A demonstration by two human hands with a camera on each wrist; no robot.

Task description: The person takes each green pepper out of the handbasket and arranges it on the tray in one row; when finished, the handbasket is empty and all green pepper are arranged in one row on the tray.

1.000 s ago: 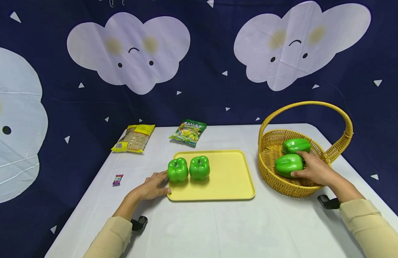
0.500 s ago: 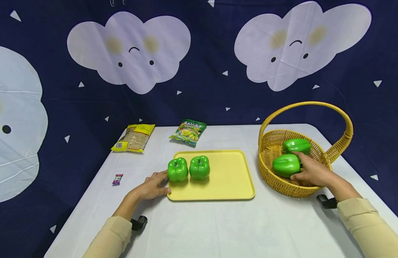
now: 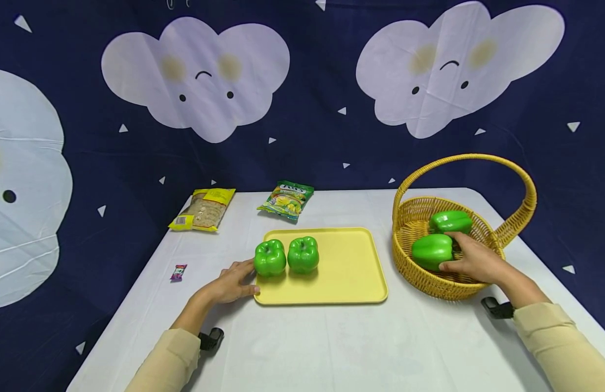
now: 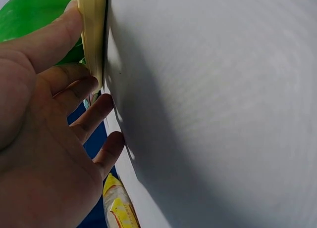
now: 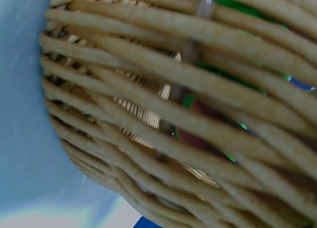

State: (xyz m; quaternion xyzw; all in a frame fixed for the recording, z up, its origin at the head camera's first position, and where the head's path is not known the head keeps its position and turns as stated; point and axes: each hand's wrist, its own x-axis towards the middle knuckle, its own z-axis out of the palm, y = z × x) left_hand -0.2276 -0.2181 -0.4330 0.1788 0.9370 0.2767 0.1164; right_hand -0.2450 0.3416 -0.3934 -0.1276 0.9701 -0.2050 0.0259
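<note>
Two green bell peppers, a left one [image 3: 270, 258] and a right one [image 3: 303, 255], stand side by side on the left part of a yellow tray [image 3: 349, 272]. My left hand [image 3: 233, 282] lies at the tray's left edge. In the left wrist view its thumb touches the rim [image 4: 92, 40], with loosely extended fingers against the outside. My right hand [image 3: 479, 258] reaches into a wicker basket [image 3: 430, 283], thumb and fingers at the right end of the nearer bell pepper [image 3: 432, 252]. Another bell pepper [image 3: 451, 222] lies behind it. The basket weave [image 5: 148, 109] mostly hides this hand in the right wrist view.
A yellow-ended bag [image 3: 203, 210] and a green Fox's candy bag [image 3: 286, 200] lie at the table's back. A small purple packet [image 3: 178, 273] is at the left. The basket's tall handle [image 3: 469, 157] arches above it.
The nearer bell pepper in the basket has shifted slightly left, and my right hand has moved a little left with it. My left hand and the tray stay put.
</note>
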